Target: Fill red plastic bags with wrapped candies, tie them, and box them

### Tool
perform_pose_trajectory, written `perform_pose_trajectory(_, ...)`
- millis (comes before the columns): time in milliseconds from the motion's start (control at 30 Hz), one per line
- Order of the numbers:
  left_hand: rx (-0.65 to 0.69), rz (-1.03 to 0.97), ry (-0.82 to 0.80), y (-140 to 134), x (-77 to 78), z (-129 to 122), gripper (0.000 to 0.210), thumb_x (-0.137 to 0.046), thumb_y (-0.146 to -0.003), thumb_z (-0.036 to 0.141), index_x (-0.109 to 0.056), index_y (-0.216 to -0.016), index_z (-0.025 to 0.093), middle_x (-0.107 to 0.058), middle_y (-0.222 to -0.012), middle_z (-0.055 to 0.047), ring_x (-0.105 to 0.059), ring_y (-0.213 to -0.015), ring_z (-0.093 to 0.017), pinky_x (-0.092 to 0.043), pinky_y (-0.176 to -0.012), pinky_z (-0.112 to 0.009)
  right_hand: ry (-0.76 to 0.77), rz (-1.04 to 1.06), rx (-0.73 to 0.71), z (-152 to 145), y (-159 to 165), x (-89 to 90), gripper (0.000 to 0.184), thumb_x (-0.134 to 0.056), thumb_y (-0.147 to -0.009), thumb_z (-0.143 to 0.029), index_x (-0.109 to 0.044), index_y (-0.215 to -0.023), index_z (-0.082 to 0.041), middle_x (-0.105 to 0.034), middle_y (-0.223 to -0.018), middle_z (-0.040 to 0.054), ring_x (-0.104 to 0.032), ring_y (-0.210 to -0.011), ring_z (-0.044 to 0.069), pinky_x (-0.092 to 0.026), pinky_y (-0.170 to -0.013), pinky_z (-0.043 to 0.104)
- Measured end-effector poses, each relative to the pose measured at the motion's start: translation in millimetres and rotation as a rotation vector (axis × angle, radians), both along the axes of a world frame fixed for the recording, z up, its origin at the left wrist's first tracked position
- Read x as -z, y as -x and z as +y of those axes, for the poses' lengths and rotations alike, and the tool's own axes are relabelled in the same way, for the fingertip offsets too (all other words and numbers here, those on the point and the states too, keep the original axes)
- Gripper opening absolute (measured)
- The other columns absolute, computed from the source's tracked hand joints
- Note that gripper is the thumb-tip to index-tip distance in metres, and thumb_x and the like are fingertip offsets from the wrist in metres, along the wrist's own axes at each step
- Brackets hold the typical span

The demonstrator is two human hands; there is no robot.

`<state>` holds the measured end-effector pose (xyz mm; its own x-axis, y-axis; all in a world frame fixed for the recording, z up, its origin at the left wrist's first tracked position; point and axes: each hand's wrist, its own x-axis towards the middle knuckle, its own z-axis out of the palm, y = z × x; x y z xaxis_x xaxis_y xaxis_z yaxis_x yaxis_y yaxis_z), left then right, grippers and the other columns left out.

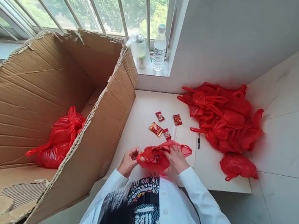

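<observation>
A thin red plastic bag (157,163) lies at the table's front edge, close to my body, with small dark red packets partly showing inside. My left hand (129,160) pinches the bag's left end between thumb and fingers. My right hand (177,160) is closed on the right part of the same bag, its fingertips partly hidden in the film. Just beyond the bag are loose red snack packets: a small one (160,116), a square one (177,119), a longer red-and-gold one (155,129) and another (167,133) touching or close to the bag.
A heap of red plastic bags (223,117) covers the table's right side, with one bag (238,167) nearer me. A black pen (198,141) lies by white paper (187,136). To the left stands an open cardboard box (110,120) holding filled red bags (60,139). Bottles (160,48) stand on the sill.
</observation>
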<state>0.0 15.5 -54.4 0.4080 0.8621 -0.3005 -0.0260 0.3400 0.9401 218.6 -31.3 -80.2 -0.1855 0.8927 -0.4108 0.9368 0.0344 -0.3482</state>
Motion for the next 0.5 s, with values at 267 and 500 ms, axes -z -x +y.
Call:
perform_pose_trajectory(267, -0.026, -0.039, 0.12, 10.2, 0.0, 4.0, 0.058, -0.075, -0.062, 0.054, -0.066, -0.106, 0.017, -0.067, -0.109, -0.014, -0.057, -0.044, -0.009, -0.048, -0.045, -0.025, 0.116, -0.125, -0.01, -11.9, -7.2, -9.4, 0.068, -0.078, -0.051, -0.035, -0.064, -0.113, -0.008, -0.031, -0.144, 0.0273, -0.02, -0.137, 0.04, -0.012, -0.109, 0.055)
perform_pose_trajectory(500, 0.073, 0.013, 0.091, 18.4, -15.6, 9.9, 0.064, -0.079, -0.061, 0.035, -0.06, -0.121, 0.024, -0.048, -0.138, -0.015, -0.059, -0.046, -0.007, -0.052, -0.048, -0.025, 0.074, -0.11, 0.004, -12.0, -11.3, -22.6, 0.071, -0.08, -0.053, -0.035, -0.062, -0.117, -0.009, -0.027, -0.147, 0.0235, -0.019, -0.138, 0.037, -0.014, -0.111, 0.051)
